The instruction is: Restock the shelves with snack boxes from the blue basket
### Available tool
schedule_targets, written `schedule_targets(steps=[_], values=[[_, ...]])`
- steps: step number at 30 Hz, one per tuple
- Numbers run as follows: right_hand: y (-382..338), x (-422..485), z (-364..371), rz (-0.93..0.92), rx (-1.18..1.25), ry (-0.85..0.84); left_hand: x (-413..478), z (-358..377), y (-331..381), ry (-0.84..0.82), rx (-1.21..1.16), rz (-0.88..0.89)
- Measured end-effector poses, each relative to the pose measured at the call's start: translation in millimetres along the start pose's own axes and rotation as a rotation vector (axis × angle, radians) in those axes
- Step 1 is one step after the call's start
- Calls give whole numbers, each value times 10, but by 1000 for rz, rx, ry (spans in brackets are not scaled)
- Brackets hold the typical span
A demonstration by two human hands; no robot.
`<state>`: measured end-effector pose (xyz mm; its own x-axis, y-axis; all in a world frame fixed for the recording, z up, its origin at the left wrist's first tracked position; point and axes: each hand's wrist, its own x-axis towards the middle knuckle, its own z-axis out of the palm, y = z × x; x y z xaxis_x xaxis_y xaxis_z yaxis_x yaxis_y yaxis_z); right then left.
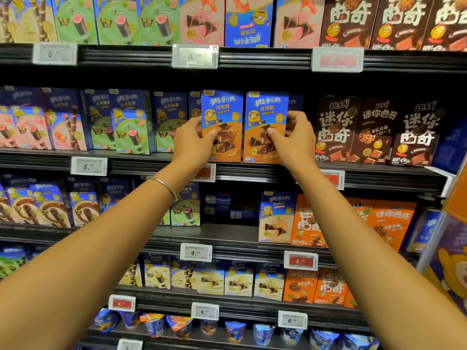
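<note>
- Head view: my left hand (193, 145) pinches the left snack box (222, 107), thumb on its front.
- My right hand (297, 141) pinches the right snack box (266, 107) the same way.
- Both boxes stand tall, side by side, at the front edge of the middle shelf (265, 171).
- I think each hand should push its own box straight back.

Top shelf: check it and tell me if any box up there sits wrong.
Yes. One blue box stands upside down between two pink boxes. Its lettering and cartoon figure are inverted, while the boxes beside it stand the right way up. Nothing else on that shelf stands out.
</note>
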<state>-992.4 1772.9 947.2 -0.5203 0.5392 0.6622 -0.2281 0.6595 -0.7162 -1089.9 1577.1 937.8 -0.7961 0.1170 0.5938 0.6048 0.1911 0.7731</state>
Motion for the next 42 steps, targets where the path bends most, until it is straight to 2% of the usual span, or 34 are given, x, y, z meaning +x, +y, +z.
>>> schedule_targets(steps=[6,11,21,27,39,42], values=[[57,-60,-17,-8,-77,67,18,16,-120,90,132,-39],[78,-105,-1,91,-44,-14,39,11,-152,20,77,-59],[54,-88,14,144,-62,-63,52,63,-119,-18,23,-60],[64,-78,72,149,-92,-40,27,91,-88,-49,42,-64],[10,-96,178,216,-122,45,-27,120,-78,-5,96,-67],[17,-68,144,253,-91,8,10,109,-111,-41,22,-114]])
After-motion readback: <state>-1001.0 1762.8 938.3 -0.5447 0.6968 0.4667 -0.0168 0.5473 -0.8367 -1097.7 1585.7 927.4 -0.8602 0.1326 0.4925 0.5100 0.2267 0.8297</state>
